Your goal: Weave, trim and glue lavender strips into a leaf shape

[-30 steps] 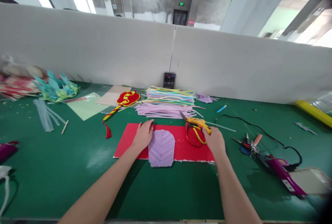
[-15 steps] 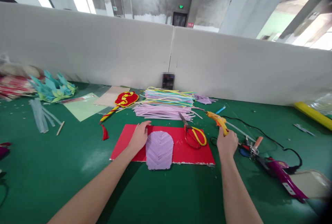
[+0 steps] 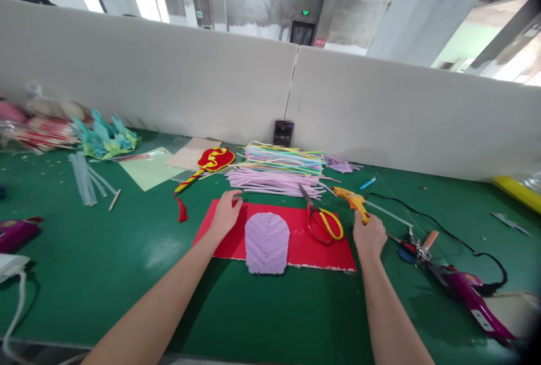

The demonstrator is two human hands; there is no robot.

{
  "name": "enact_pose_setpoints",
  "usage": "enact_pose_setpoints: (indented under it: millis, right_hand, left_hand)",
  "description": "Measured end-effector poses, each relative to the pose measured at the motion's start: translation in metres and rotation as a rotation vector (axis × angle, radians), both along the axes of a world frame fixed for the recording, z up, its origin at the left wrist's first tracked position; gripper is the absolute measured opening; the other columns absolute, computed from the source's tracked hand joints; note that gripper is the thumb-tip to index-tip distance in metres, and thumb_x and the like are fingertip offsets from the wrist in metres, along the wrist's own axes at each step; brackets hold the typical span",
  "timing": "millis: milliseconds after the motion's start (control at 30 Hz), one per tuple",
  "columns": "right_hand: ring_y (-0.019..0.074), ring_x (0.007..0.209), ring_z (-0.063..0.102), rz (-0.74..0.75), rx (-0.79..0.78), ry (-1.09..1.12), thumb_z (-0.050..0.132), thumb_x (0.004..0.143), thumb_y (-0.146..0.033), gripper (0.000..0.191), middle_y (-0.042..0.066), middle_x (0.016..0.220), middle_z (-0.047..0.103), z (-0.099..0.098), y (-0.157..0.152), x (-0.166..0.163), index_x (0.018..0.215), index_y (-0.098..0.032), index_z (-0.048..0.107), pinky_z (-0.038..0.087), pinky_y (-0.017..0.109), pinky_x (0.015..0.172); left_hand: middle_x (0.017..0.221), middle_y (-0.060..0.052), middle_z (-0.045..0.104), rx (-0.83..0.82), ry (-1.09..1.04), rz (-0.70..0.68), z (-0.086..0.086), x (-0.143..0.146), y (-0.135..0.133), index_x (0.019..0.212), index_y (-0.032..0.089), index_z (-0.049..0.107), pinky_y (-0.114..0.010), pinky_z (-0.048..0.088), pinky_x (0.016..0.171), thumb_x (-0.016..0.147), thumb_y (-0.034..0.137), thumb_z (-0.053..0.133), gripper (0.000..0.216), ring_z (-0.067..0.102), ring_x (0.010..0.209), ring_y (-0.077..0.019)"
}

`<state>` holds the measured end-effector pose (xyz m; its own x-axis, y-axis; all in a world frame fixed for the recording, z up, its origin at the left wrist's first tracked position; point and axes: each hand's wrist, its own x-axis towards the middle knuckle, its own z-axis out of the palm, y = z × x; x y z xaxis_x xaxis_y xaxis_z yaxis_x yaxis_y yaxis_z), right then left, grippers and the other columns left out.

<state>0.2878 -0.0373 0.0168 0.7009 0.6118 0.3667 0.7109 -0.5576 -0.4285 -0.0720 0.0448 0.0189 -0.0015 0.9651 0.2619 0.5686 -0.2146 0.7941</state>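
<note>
On a red board (image 3: 300, 241) lies a lilac panel (image 3: 267, 244) made of pipe cleaners in a chevron pattern, with a rounded top and its lower end past the board's front edge. My left hand (image 3: 228, 214) is over the board just left of the panel, fingers apart and holding nothing. A yellow hot glue gun (image 3: 353, 201) is gripped in my right hand (image 3: 369, 236), right of the board, its nozzle pointing left toward the pipe cleaners. Scissors with red and yellow handles (image 3: 332, 224) rest on the board's right part, blades reaching past its back edge.
Behind the board lies a pile of pipe cleaners (image 3: 281, 170). A red and yellow fan-shaped piece (image 3: 215, 159) with a tassel is at its left. Purple hot tools lie on both sides, the right one (image 3: 473, 297) with a black cord. A white partition (image 3: 190, 78) bounds the back.
The view has turned slightly left, so things appear shifted right. My left hand has drawn a little away from the lilac panel. The glue gun has come slightly left relative to the board.
</note>
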Motion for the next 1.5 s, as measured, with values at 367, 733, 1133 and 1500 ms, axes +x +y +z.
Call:
enact_pose_setpoints:
  millis: [367, 733, 1133, 1500]
  right_hand:
    - [0.0292, 0.087, 0.056, 0.082, 0.08, 0.034, 0.037, 0.086, -0.044, 0.042, 0.017, 0.095, 0.063, 0.005, -0.001, -0.01, 0.099, -0.011, 0.059, 0.037, 0.036, 0.072]
    - [0.0256, 0.082, 0.057, 0.127, -0.081, 0.012, 0.042, 0.085, -0.042, 0.037, 0.012, 0.081, 0.065, 0.005, 0.0, -0.026, 0.1, -0.014, 0.06, 0.035, 0.036, 0.075]
    - [0.0175, 0.073, 0.06, 0.769, 0.283, 0.349, 0.049, 0.085, -0.037, 0.028, 0.006, 0.078, 0.067, 0.045, -0.009, -0.109, 0.088, -0.017, 0.067, 0.047, 0.032, 0.073]
    - [0.0104, 0.048, 0.054, 0.883, 0.309, 1.207, 0.068, 0.069, -0.035, 0.019, -0.001, 0.059, 0.063, 0.028, 0.009, -0.161, 0.071, -0.017, 0.066, 0.045, 0.023, 0.048]
  left_hand:
    - [0.063, -0.001, 0.065, -0.024, -0.089, 0.012, 0.001, 0.012, 0.047, 0.064, 0.022, 0.061, -0.032, 0.049, 0.073, 0.066, 0.019, 0.063, 0.004, 0.062, 0.066, -0.0191]
    - [0.088, -0.007, 0.066, 0.182, -0.481, 0.283, 0.016, 0.007, 0.039, 0.094, 0.017, 0.046, -0.028, 0.052, 0.073, 0.084, 0.031, 0.042, 0.018, 0.067, 0.079, -0.016]
    - [0.075, 0.0, 0.064, 0.296, -0.708, 0.227, 0.05, 0.013, -0.005, 0.085, 0.021, 0.043, -0.031, 0.052, 0.074, 0.083, 0.026, 0.048, 0.007, 0.065, 0.07, -0.0144]
    - [0.076, 0.001, 0.07, -0.095, -0.281, -0.347, 0.028, 0.04, -0.056, 0.076, 0.02, 0.067, -0.024, 0.047, 0.072, 0.076, 0.027, 0.062, 0.008, 0.063, 0.074, -0.0147]
